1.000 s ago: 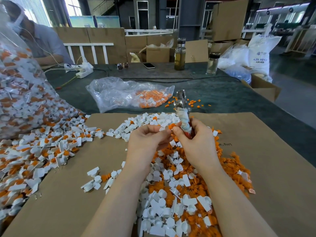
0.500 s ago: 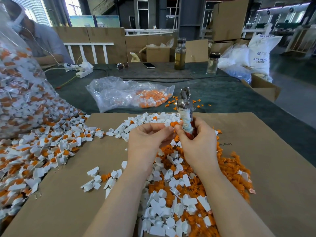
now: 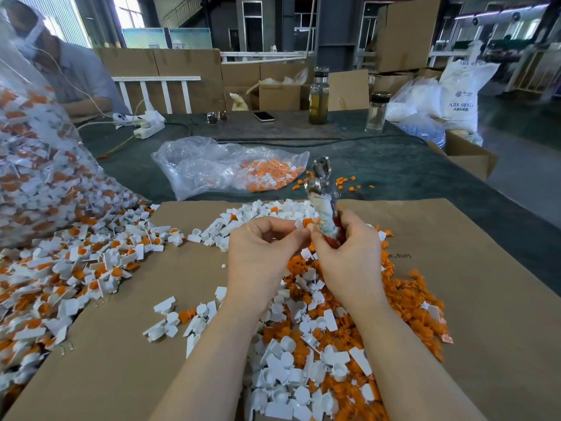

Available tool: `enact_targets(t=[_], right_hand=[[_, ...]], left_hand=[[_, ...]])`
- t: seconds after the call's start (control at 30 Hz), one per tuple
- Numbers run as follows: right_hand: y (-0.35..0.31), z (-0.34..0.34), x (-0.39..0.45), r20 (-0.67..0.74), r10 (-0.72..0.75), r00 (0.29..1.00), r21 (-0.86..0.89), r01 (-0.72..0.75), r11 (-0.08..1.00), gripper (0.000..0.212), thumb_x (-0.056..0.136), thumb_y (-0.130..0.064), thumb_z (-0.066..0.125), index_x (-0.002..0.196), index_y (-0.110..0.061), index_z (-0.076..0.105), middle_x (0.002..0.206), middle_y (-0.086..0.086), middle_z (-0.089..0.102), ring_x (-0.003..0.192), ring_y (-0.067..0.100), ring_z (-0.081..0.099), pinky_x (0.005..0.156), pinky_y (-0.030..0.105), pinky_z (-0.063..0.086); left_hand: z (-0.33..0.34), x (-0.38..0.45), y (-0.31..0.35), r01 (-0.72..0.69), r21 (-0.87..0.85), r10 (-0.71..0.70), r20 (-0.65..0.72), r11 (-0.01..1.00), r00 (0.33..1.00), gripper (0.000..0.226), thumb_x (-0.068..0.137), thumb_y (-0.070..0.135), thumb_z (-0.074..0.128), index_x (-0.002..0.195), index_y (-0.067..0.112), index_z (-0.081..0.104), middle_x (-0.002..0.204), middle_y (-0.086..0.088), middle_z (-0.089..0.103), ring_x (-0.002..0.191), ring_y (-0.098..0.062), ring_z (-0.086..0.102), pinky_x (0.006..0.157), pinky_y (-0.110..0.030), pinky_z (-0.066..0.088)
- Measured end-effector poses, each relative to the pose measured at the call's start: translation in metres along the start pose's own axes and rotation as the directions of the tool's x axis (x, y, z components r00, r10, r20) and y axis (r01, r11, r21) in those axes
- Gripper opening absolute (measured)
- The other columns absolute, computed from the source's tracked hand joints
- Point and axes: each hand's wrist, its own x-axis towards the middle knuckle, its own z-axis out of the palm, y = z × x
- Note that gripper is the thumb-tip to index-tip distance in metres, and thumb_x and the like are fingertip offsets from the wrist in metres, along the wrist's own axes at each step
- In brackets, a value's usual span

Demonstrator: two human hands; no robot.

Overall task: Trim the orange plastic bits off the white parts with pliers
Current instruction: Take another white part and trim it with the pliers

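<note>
My right hand (image 3: 349,253) grips the pliers (image 3: 321,189) by their red, cloth-wrapped handles, with the metal jaws pointing up and away. My left hand (image 3: 261,250) pinches a small white part with an orange bit (image 3: 305,222) right beside the right thumb. The two hands touch at the fingertips above a mixed heap of white parts and orange offcuts (image 3: 318,344). A pile of untrimmed white-and-orange parts (image 3: 60,268) spreads over the left of the cardboard sheet (image 3: 455,299).
A big clear bag of untrimmed parts (image 3: 36,165) bulges at the left. A smaller bag with orange bits (image 3: 230,168) lies on the green table beyond the cardboard. Two bottles (image 3: 318,95), a phone and a power strip stand farther back. Another person sits at far left.
The pliers have tilted slightly to the right and nearer. Both hands stay together at the same spot, still working the small part between the fingertips.
</note>
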Motion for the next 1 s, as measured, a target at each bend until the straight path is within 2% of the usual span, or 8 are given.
enact_targets(t=[0.1,0.23,0.33,0.47,0.63,0.77,0.9,1.0], right_hand=[[0.0,-0.001,0.001,0.03,0.013,0.999,-0.006,-0.013,1.0,0.011,0.087,-0.027,0.069,0.093,-0.022,0.062,0.078,-0.013,0.063,0.07,0.007,0.062,0.061,0.032,0.056],[0.0,-0.003,0.003,0.101,0.029,0.994,-0.032,-0.026,0.999,0.01,0.087,-0.024,0.068,0.094,-0.025,0.061,0.078,-0.014,0.063,0.071,0.004,0.061,0.061,0.025,0.053],[0.0,-0.004,0.004,0.179,0.04,0.983,-0.019,-0.037,0.999,0.012,0.088,-0.02,0.068,0.098,-0.024,0.063,0.084,-0.013,0.065,0.077,0.003,0.062,0.067,0.024,0.053],[0.0,-0.007,0.005,0.269,0.072,0.96,-0.007,-0.073,0.997,0.008,0.088,-0.023,0.067,0.096,-0.023,0.065,0.079,-0.013,0.063,0.075,-0.001,0.059,0.058,0.013,0.044],[-0.001,-0.019,0.007,0.441,0.146,0.886,0.077,-0.199,0.977,0.009,0.087,-0.021,0.066,0.096,-0.023,0.065,0.088,-0.001,0.067,0.08,0.013,0.063,0.075,0.036,0.055],[0.0,-0.028,0.009,0.558,0.148,0.817,0.063,-0.219,0.974,0.015,0.087,-0.021,0.068,0.1,-0.026,0.063,0.088,-0.011,0.066,0.08,0.001,0.062,0.07,0.02,0.047],[-0.003,-0.031,0.01,0.627,0.156,0.764,0.006,-0.205,0.979,0.02,0.087,-0.021,0.068,0.105,-0.021,0.062,0.097,-0.003,0.067,0.089,0.012,0.063,0.083,0.038,0.052],[-0.005,-0.032,0.01,0.658,0.145,0.739,-0.028,-0.168,0.985,0.025,0.086,-0.021,0.069,0.109,-0.022,0.06,0.095,-0.007,0.065,0.086,0.011,0.062,0.078,0.034,0.051]], left_hand=[[0.001,0.0,0.001,-0.002,0.027,0.003,-0.017,1.0,1.0,0.01,0.076,0.012,0.084,0.079,0.014,0.075,0.074,-0.006,0.076,0.076,-0.025,0.075,0.078,-0.039,0.062],[0.002,0.001,-0.001,0.013,0.046,-0.011,-0.042,0.999,0.999,0.009,0.077,0.016,0.084,0.078,0.016,0.075,0.075,-0.005,0.075,0.079,-0.027,0.074,0.081,-0.044,0.061],[0.001,0.002,-0.003,0.009,0.072,-0.004,-0.067,0.997,0.998,0.01,0.079,0.02,0.083,0.076,0.016,0.074,0.072,-0.001,0.075,0.073,-0.019,0.074,0.077,-0.038,0.062],[-0.003,0.007,-0.006,-0.008,0.114,0.018,-0.082,0.993,0.996,0.01,0.083,0.021,0.08,0.078,0.018,0.072,0.071,0.002,0.075,0.071,-0.013,0.073,0.07,-0.027,0.059],[-0.008,0.011,-0.007,-0.043,0.077,0.049,-0.078,0.996,0.996,0.006,0.089,0.016,0.074,0.087,0.014,0.069,0.075,0.002,0.075,0.072,-0.008,0.074,0.066,-0.017,0.055],[-0.013,0.013,-0.007,-0.094,0.045,0.097,-0.068,0.995,0.993,0.005,0.091,0.016,0.071,0.088,0.013,0.068,0.073,0.007,0.074,0.073,-0.007,0.073,0.066,-0.015,0.055],[-0.017,0.015,-0.008,-0.124,-0.035,0.122,-0.058,0.992,0.991,0.005,0.092,0.013,0.069,0.088,0.01,0.067,0.072,0.005,0.072,0.073,-0.01,0.073,0.065,-0.012,0.052],[-0.018,0.016,-0.008,-0.141,-0.068,0.139,-0.037,0.988,0.99,0.006,0.092,0.012,0.068,0.087,0.01,0.066,0.07,0.007,0.071,0.071,-0.008,0.072,0.065,-0.012,0.052]])
